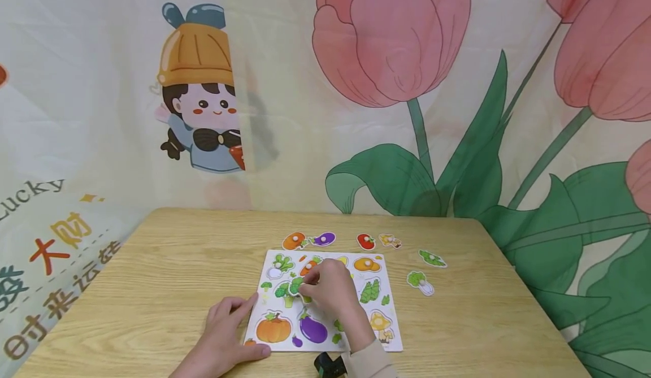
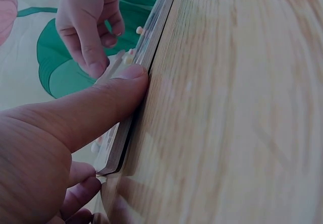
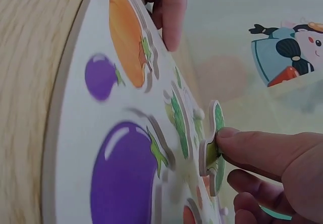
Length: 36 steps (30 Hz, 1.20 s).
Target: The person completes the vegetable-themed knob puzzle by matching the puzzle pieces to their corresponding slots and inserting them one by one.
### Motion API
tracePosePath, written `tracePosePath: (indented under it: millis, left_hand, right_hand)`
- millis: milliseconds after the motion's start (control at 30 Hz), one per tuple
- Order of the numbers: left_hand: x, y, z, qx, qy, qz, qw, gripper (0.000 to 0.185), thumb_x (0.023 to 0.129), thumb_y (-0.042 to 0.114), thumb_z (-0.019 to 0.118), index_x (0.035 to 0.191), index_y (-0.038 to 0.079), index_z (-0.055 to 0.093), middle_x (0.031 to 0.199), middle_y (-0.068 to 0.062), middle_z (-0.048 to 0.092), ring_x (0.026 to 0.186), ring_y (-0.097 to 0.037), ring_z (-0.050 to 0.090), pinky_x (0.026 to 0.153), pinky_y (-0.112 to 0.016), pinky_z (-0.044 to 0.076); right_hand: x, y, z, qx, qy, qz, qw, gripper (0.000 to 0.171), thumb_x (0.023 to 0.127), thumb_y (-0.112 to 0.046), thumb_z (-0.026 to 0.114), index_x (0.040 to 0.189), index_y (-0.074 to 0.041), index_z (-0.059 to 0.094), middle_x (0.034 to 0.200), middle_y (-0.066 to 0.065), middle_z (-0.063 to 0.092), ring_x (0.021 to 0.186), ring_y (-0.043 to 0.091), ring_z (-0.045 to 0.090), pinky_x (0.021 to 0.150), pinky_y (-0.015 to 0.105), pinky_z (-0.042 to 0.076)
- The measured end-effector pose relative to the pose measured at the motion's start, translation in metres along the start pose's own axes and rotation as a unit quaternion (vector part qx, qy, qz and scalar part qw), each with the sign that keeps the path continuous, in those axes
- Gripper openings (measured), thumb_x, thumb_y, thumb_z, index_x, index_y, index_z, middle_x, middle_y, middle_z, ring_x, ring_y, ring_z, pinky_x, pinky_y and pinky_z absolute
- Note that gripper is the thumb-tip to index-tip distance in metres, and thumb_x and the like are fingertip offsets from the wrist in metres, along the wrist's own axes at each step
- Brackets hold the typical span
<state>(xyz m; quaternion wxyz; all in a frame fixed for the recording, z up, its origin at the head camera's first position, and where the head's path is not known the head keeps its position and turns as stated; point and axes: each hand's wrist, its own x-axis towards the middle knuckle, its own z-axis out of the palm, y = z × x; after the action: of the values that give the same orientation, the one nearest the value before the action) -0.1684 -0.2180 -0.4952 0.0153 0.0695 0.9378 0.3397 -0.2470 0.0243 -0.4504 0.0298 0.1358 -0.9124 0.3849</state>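
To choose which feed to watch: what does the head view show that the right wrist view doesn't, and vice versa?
Head only: loose tomato piece, mushroom piece and bok choy piece off the board.
Right wrist only: the broccoli piece nearly edge-on, showing its thickness.
Both: the right hand pinching that piece, some of the left hand, pumpkin picture, eggplant picture and cartoon figure.

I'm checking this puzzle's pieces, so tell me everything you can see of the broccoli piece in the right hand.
The broccoli piece is a flat cutout printed with green florets and a lighter green stalk, with a pale border and plain edges that look like wood. The right hand pinches it, holding it tilted over the board, near the broccoli-shaped recess. Any knob on it is hidden.
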Motion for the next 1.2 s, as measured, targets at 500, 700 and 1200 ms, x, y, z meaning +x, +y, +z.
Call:
tracePosePath:
  millis: [500, 700, 1200]
  left_hand:
    - [-0.002, 0.0, -0.002, 0.007, 0.004, 0.01, 0.9999, 0.116, 0.068, 0.055, 0.097, 0.16, 0.005, 0.046, 0.141, -0.015, 0.047, 0.133, -0.04, 0.034, 0.108, -0.062, 0.039]
    - [-0.001, 0.001, -0.002, 0.003, -0.003, 0.008, 1.0, 0.116, 0.069, 0.055, 0.096, 0.161, 0.006, 0.045, 0.141, -0.014, 0.046, 0.134, -0.04, 0.033, 0.107, -0.062, 0.039]
    - [-0.002, 0.002, -0.001, 0.007, 0.005, 0.006, 0.9999, 0.117, 0.068, 0.056, 0.097, 0.161, 0.005, 0.045, 0.141, -0.014, 0.047, 0.133, -0.039, 0.034, 0.107, -0.06, 0.04]
  right_hand:
    - [0.004, 0.014, 0.026, 0.018, 0.019, -0.019, 0.999, 0.01, 0.082, -0.018, 0.092, 0.079, -0.018, 0.082, 0.076, -0.013, 0.064, 0.072, 0.003, 0.053, 0.069, 0.024, 0.046]
    - [0.004, 0.019, 0.031, 0.031, 0.022, -0.02, 0.999, 0.011, 0.083, -0.019, 0.092, 0.079, -0.02, 0.082, 0.08, -0.01, 0.063, 0.073, 0.005, 0.052, 0.069, 0.025, 0.045]
    - [0.005, 0.023, 0.024, 0.055, -0.014, -0.032, 0.998, 0.006, 0.085, -0.017, 0.089, 0.087, -0.017, 0.084, 0.083, -0.011, 0.065, 0.075, 0.002, 0.054, 0.072, 0.023, 0.048]
